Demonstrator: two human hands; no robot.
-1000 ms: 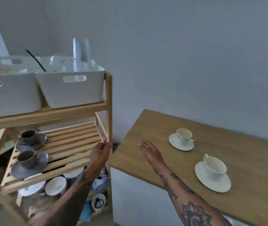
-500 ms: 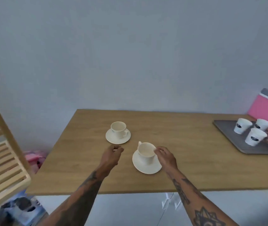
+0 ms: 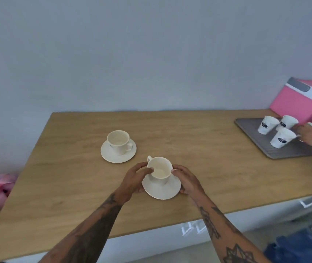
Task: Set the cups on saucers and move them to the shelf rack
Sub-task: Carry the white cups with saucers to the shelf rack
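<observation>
Both hands have closed in since the earlier frame: the left hand [image 3: 134, 179] and right hand [image 3: 187, 180] now cup the near cream ceramic cup [image 3: 159, 170] and its round cream saucer [image 3: 161, 188] from either side, fingers curled against cup wall and saucer rim. This set sits on the wooden tabletop [image 3: 189, 149] near its front edge. A second cream cup on a saucer [image 3: 118, 147] stands just behind, to the left. White paper cups [image 3: 282, 138] sit on a grey tray [image 3: 271, 149] at far right.

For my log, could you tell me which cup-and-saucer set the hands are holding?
The nearer set, between both hands; the farther set sits untouched.
</observation>
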